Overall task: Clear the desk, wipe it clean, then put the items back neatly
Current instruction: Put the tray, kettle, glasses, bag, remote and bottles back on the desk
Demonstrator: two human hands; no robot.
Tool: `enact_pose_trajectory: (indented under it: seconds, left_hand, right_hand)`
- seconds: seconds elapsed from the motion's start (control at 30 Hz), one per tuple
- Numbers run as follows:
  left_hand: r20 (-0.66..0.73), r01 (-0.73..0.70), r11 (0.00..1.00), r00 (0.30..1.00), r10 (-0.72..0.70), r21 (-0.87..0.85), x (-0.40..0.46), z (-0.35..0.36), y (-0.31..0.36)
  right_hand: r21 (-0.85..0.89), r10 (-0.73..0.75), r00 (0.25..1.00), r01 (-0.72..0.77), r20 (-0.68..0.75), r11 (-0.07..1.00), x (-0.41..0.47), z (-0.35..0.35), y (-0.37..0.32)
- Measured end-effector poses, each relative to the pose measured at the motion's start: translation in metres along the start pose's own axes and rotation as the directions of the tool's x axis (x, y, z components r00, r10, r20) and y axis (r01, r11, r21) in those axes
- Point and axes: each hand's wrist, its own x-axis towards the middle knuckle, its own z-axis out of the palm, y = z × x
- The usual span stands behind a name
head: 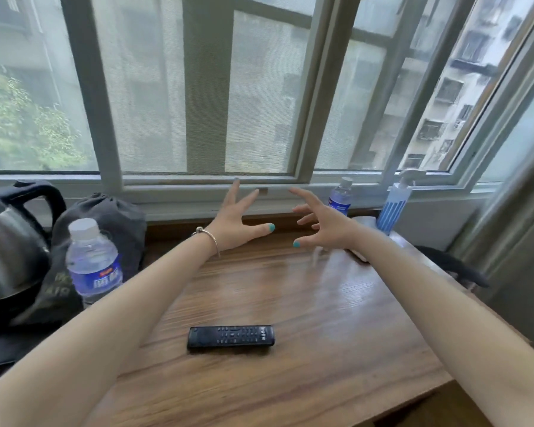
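Observation:
A black remote control point(230, 336) lies flat on the wooden desk point(321, 318), near its front middle. Both my arms reach out over the desk toward the window. My left hand point(235, 220) hovers with fingers spread and holds nothing. Just right of it, my right hand point(324, 224) hovers with fingers spread and slightly bent, also holding nothing. A water bottle point(91, 260) stands at the left. A second water bottle point(340, 197) stands at the back right, behind my right hand. A blue-striped spray bottle point(395, 208) stands further right.
A steel kettle point(10, 241) with a black handle sits on a dark tray point(0, 349) at the far left. A dark cloth bag point(111, 223) leans behind the near bottle. The window sill point(182, 195) runs along the desk's back. A curtain point(518, 241) hangs at right.

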Motion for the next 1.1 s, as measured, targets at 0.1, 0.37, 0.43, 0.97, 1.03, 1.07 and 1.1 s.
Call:
enact_pose_trajectory:
  seconds: [0.1, 0.37, 0.43, 0.97, 1.03, 1.07, 1.1]
  left_hand:
    - [0.032, 0.031, 0.999, 0.999, -0.03, -0.033, 0.026, 0.029, 0.011]
    - [0.049, 0.086, 0.991, 0.995, -0.081, -0.1, 0.1, 0.087, 0.037]
    - [0.039, 0.08, 0.997, 0.996, -0.08, 0.007, 0.115, 0.095, 0.041]
    - [0.031, 0.236, 0.968, 0.972, -0.234, -0.081, 0.113, 0.108, 0.018]
    - [0.006, 0.267, 0.96, 0.964, -0.267, -0.081, 0.109, 0.102, 0.009]
    - [-0.002, 0.282, 0.955, 0.959, -0.283, -0.093, 0.107, 0.099, 0.006]
    - [-0.003, 0.294, 0.949, 0.955, -0.296, -0.112, 0.105, 0.095, 0.004]
  right_hand:
    - [0.013, 0.036, 0.998, -0.035, -0.048, 0.999, 0.002, -0.011, 0.039]
    - [0.153, 0.216, 0.808, -0.157, -0.548, 0.976, 0.035, -0.028, 0.131]
    - [0.18, 0.259, 0.782, -0.19, -0.567, 0.965, 0.048, -0.034, 0.144]
    - [0.416, 0.474, 0.748, -0.289, -0.465, 0.863, 0.106, -0.031, 0.172]
    - [0.408, 0.476, 0.733, -0.292, -0.486, 0.865, 0.105, -0.027, 0.168]
    - [0.385, 0.461, 0.737, -0.291, -0.493, 0.876, 0.103, -0.026, 0.166]
    - [0.357, 0.441, 0.745, -0.287, -0.5, 0.889, 0.101, -0.024, 0.164]
